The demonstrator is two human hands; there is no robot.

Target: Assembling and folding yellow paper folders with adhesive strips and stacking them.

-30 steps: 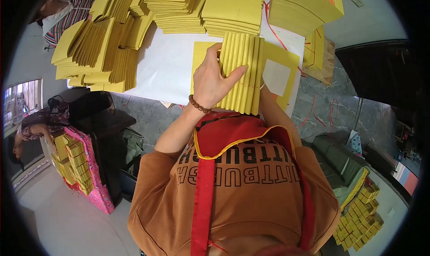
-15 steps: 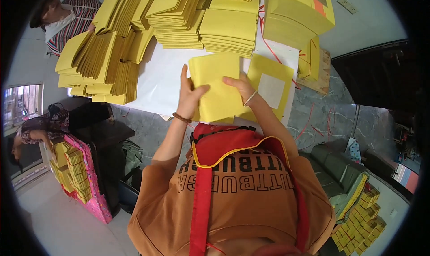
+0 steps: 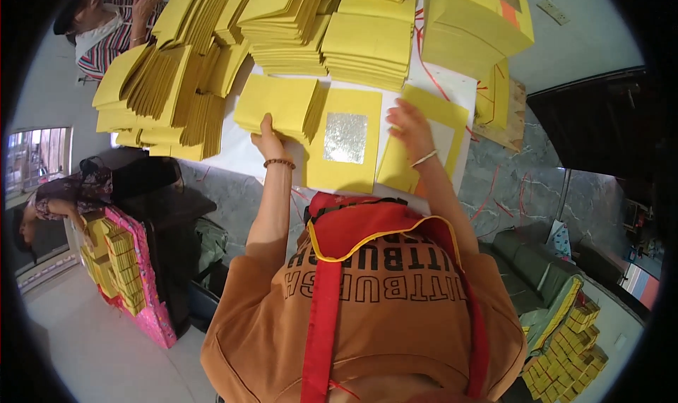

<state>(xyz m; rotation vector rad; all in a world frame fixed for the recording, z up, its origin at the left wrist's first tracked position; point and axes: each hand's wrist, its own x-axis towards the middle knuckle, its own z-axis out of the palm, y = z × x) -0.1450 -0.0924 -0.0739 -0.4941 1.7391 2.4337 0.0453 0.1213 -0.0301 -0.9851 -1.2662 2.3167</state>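
Observation:
My left hand [image 3: 270,143] grips the near edge of a stack of folded yellow paper [image 3: 279,103], its thumb on top and the other fingers mostly hidden. Beside that stack a flat yellow sheet [image 3: 315,173] with a silvery foil rectangle [image 3: 345,138] lies on the white table [image 3: 233,138]. Over another yellow sheet [image 3: 441,101], which bears a pale rectangle, my right hand [image 3: 413,126] hovers with bent fingers apart and nothing in them.
Tall piles of folded yellow paper [image 3: 371,39] line the table's far side and left. A thick yellow block [image 3: 470,25] stands far right, near red ties [image 3: 436,82]. One person [image 3: 113,29] is far left, another [image 3: 60,198] bends by a pink-covered holder [image 3: 145,262].
The folded stack, earlier between both hands, has moved left with my left hand. My right hand has let go and shifted right. The foil-marked sheet now shows.

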